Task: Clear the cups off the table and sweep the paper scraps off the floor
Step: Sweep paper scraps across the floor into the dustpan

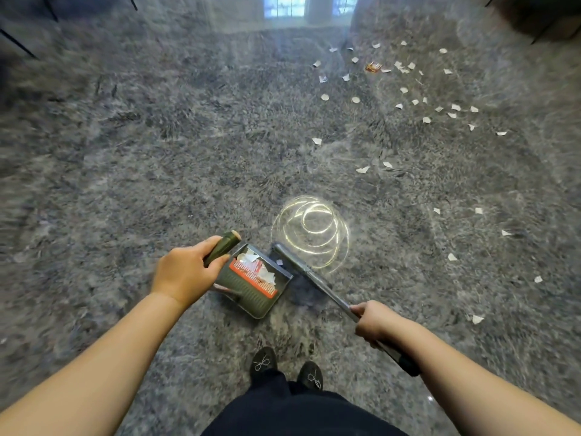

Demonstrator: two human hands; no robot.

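My left hand grips the green handle of a dark green dustpan that stands on the grey stone floor. White paper scraps lie inside it against an orange comb strip. My right hand grips the metal pole of a broom, whose head sits just right of the dustpan's mouth. One small scrap lies between broom and pan. Several white paper scraps are scattered over the floor at the upper right, others nearer on the right.
A small orange and brown piece of litter lies among the far scraps. A bright ring-shaped light reflection shines on the glossy floor beyond the broom. My feet in dark shoes stand below the dustpan. Dark furniture legs show at the top corners.
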